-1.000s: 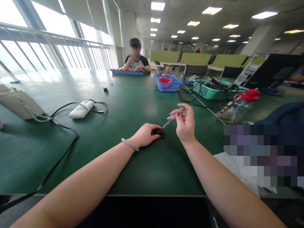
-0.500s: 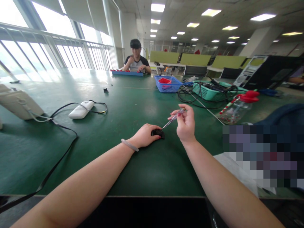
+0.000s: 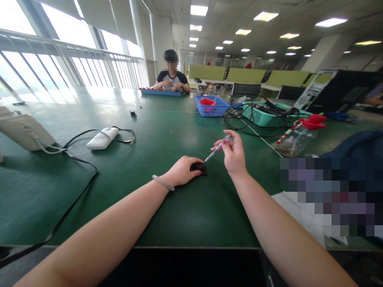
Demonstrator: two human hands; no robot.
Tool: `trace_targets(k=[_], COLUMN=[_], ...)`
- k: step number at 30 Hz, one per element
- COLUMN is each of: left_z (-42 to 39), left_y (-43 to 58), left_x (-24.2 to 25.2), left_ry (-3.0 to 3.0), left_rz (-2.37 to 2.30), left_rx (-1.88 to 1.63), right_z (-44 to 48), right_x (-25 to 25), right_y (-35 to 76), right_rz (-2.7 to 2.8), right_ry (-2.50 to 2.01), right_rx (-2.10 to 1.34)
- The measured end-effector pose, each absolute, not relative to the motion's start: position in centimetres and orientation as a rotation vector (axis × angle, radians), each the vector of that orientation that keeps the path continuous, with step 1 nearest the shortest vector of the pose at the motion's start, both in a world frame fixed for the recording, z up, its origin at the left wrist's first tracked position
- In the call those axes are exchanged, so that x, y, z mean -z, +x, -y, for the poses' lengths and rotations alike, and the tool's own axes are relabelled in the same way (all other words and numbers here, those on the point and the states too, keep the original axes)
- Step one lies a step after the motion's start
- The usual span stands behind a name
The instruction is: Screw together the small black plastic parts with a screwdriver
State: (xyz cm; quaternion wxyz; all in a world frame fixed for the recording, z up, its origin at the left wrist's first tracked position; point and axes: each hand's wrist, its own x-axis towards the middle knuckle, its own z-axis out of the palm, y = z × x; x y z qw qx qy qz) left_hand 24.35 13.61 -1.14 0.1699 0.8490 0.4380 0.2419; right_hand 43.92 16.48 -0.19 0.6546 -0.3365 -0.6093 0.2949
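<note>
Your small black part [image 3: 198, 168] lies low on the green tabletop [image 3: 197, 219], gripped at its sides by your left hand [image 3: 186, 170], which hides its left end; its finer detail is too small to tell; your slim screwdriver [image 3: 216, 150], with a clear handle and thin metal shaft, slants down leftward from your right hand [image 3: 234, 155]; its tip sits at the part's upper right edge, whether touching you cannot tell.

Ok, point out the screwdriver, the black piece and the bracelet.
Screwdriver [image 3: 218, 147], head view: on its handle.
Black piece [image 3: 198, 166], head view: on its visible middle.
Bracelet [image 3: 163, 183], head view: on its band.
</note>
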Motion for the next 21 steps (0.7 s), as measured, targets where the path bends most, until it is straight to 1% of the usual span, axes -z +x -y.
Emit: trace_targets(k=[6, 21], left_z=[-13.7, -13.8], left_y=[24.3, 24.4], left_x=[1.4, 1.2], left_ry=[2.397, 2.432], left_rz=[-1.276, -1.23], left_rx=[-0.689, -0.684], right_z=[-18.4, -17.5], right_x=[1.4, 0.5], right_y=[45.0, 44.4], right_rz=[1.267, 1.279], right_ry=[-0.816, -0.83], right_rx=[-0.795, -0.698])
